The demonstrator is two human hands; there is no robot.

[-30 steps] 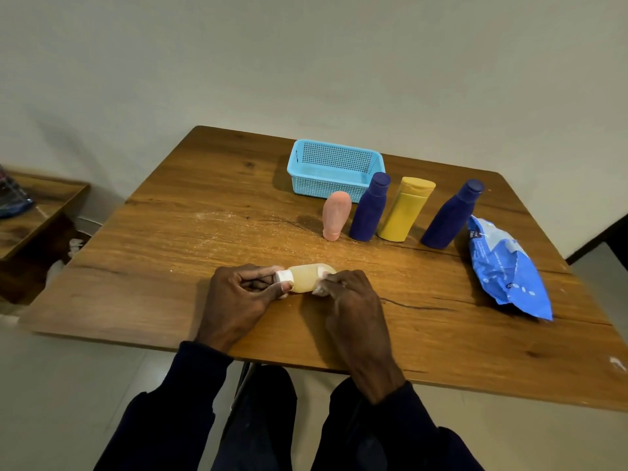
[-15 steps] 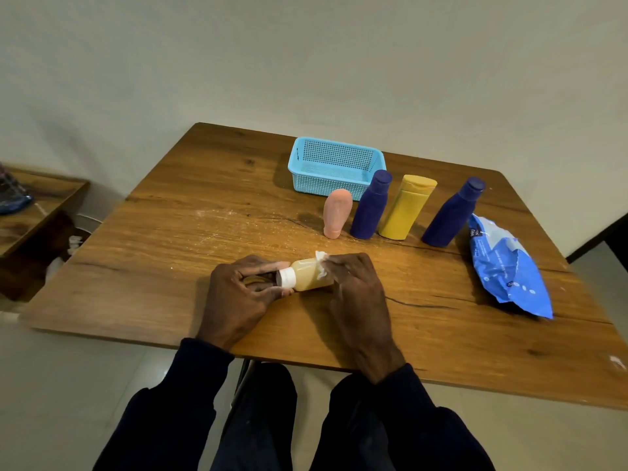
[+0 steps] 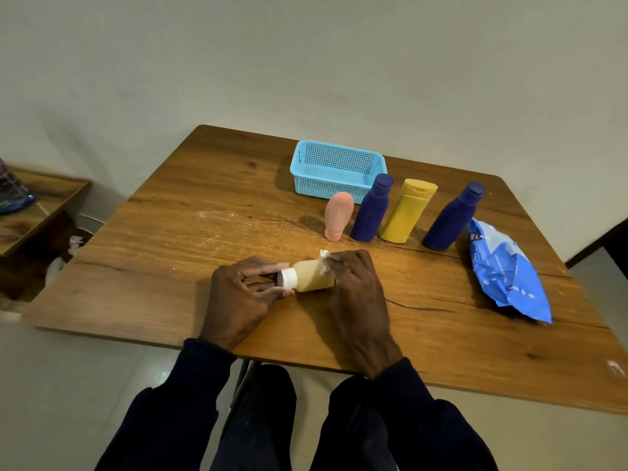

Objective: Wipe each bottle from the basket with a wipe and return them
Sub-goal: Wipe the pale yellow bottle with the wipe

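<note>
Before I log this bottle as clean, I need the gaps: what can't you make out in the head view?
Head view only:
wipe: mostly hidden under the right hand; only white scraps show.
tan bottle: base end covered by that hand; the left hand hides the cap's top.
blue wipes pack: print too small to read.
item on the side shelf: cut off by the left edge.

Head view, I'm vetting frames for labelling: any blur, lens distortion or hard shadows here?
Head view: wide-angle distortion likely makes the standing yellow bottle lean right; the light is soft, with a faint shadow left of the basket; the left hand and beige bottle look slightly soft; no glare shows.
</note>
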